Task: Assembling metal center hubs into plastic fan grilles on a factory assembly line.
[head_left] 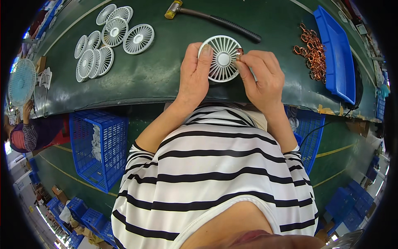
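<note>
My left hand (pixel 195 74) grips the left rim of a white round fan grille (pixel 223 59), thumb on its front. At the grille's right edge, the fingers of my right hand (pixel 263 76) pinch a small copper-coloured piece (pixel 239 53) against the rim. It resembles the loose copper-coloured rings (pixel 313 54) piled at the right of the table. More white fan grilles (pixel 115 32) lie at the left, some overlapping. A mallet (pixel 213 18) with a yellow head and black handle lies beyond my hands.
A blue tray (pixel 338 58) stands on the table's right, beside the copper rings. Blue crates (pixel 99 145) stand below the green table (pixel 145 85) at left and right. At far left another person's arm (pixel 29 128) reaches near a fan with a round guard (pixel 22 82).
</note>
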Action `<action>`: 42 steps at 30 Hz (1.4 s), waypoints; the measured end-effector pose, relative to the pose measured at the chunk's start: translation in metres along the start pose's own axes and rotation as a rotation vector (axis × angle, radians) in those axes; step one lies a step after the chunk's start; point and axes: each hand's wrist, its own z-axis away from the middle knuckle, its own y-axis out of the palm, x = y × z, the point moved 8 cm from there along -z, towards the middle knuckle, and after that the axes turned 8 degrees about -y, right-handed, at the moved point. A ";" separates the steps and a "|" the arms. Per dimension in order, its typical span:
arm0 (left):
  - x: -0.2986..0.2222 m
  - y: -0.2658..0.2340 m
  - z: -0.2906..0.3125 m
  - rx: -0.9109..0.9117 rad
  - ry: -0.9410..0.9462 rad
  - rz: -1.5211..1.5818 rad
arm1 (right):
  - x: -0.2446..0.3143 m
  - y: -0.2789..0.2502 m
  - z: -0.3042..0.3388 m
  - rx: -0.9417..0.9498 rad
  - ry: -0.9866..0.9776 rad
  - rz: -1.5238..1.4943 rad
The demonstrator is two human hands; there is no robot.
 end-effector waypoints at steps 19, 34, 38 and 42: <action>0.006 0.011 0.005 0.031 -0.017 0.017 | 0.002 0.005 0.000 0.028 0.057 0.007; 0.009 0.023 0.013 0.166 -0.010 0.037 | -0.003 0.015 0.017 0.034 0.205 0.074; 0.002 0.027 0.012 0.309 -0.275 0.400 | 0.007 0.000 0.009 0.098 -0.016 0.151; 0.005 0.030 0.021 0.394 -0.268 0.321 | 0.004 -0.003 0.008 0.266 -0.079 -0.163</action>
